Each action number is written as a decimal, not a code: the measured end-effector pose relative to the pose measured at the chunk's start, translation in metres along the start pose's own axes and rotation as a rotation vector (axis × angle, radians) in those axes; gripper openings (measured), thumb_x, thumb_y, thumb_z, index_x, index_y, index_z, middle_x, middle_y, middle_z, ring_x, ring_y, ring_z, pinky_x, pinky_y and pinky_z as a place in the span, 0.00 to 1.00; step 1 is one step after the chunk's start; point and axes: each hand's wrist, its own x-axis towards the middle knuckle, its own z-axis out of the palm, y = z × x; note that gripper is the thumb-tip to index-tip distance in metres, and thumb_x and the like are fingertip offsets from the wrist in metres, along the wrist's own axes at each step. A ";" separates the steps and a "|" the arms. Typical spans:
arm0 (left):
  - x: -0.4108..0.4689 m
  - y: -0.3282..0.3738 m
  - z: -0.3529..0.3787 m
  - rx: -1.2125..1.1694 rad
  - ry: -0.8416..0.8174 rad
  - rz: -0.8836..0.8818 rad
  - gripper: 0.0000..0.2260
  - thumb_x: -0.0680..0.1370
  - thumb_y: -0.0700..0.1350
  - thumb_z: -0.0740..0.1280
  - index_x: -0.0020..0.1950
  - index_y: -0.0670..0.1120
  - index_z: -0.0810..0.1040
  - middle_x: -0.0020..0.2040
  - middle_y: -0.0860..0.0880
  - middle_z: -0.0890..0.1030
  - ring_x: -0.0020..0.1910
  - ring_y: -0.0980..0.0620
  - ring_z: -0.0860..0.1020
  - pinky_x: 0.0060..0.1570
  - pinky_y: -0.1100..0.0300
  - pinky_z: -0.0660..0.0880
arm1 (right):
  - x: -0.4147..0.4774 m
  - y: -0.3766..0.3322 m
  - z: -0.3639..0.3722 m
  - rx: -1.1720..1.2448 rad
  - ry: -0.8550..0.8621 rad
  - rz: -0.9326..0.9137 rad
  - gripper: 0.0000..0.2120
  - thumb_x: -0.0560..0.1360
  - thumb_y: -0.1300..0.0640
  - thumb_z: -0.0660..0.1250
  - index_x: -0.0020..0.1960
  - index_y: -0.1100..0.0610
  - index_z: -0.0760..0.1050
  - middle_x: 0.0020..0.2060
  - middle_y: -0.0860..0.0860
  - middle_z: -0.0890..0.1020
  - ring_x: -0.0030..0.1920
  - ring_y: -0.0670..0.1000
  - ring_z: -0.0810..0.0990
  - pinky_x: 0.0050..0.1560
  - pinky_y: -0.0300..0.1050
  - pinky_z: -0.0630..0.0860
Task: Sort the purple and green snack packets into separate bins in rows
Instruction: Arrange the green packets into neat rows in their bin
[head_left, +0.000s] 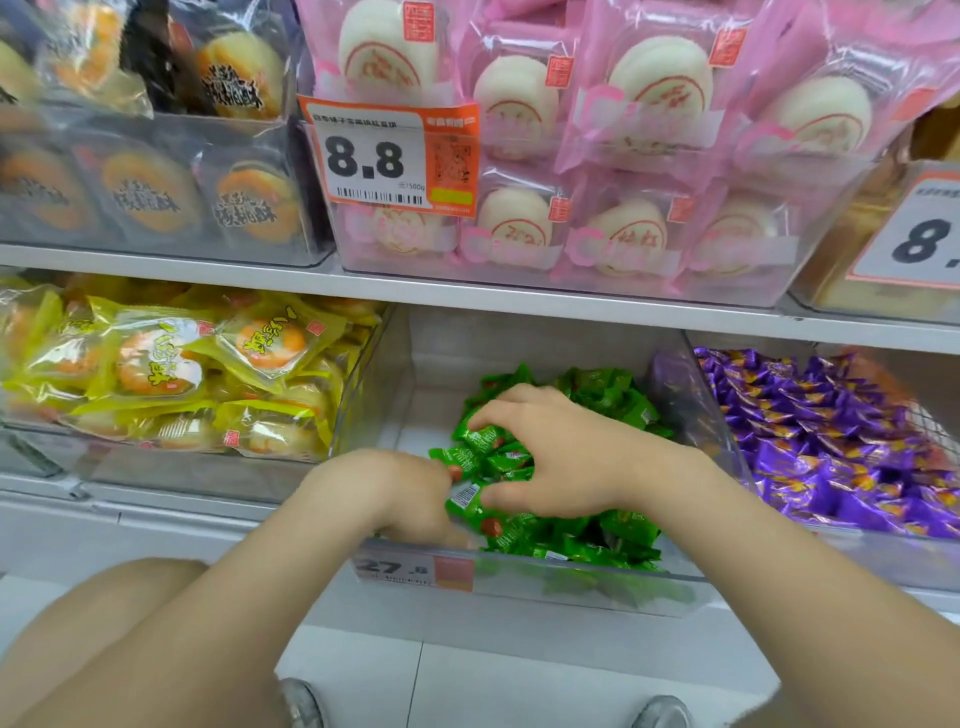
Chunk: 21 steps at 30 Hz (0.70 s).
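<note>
- Here, both hands work in the middle bin (519, 579), a clear tub on the lower shelf, pulled out in front of the person.
- The green packets (597, 400) lie heaped in that bin, mostly on its right side and toward the front; the white bottom shows at the left.
- The right grip (566, 457) is closed over a bunch of green packets, fingers curled on top and thumb tucked beneath.
- The left grip (410, 493) sits just beside it, at the pile's left edge, with fingers curled in against the packets and pinching one there.
- The two grips are nearly touching, with a few packets between them.
- The purple packets (831, 441) fill the right bin (883, 558), next to the middle one and apart from the green.
- A left bin holds yellow packs (171, 364).
- A price tag (410, 571) reading 27.8 is stuck on the middle bin's front wall, below the left grip.
- On the upper shelf (467, 296) stand pink packs (623, 130) with an 8.8 tag (384, 156).
- The person's bare knees show at the bottom edge.
</note>
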 end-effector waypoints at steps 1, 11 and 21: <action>0.006 -0.001 0.001 -0.015 -0.036 -0.011 0.36 0.79 0.68 0.67 0.76 0.44 0.66 0.66 0.43 0.79 0.62 0.43 0.81 0.49 0.56 0.76 | -0.001 -0.003 0.001 -0.009 -0.063 -0.012 0.42 0.70 0.34 0.75 0.78 0.42 0.63 0.73 0.51 0.68 0.72 0.56 0.66 0.72 0.60 0.70; 0.053 0.005 0.008 -0.535 0.172 -0.027 0.34 0.62 0.43 0.87 0.60 0.41 0.71 0.57 0.46 0.78 0.49 0.46 0.84 0.48 0.52 0.84 | 0.032 -0.001 0.034 -0.270 -0.132 0.081 0.66 0.55 0.32 0.83 0.83 0.46 0.51 0.67 0.58 0.71 0.65 0.61 0.74 0.59 0.52 0.77; 0.064 0.016 0.002 -1.115 0.530 0.289 0.17 0.68 0.35 0.82 0.50 0.51 0.84 0.46 0.52 0.88 0.47 0.54 0.85 0.52 0.54 0.83 | 0.001 -0.001 -0.005 -0.300 0.288 0.231 0.24 0.69 0.46 0.76 0.61 0.51 0.75 0.52 0.56 0.81 0.54 0.62 0.83 0.43 0.48 0.69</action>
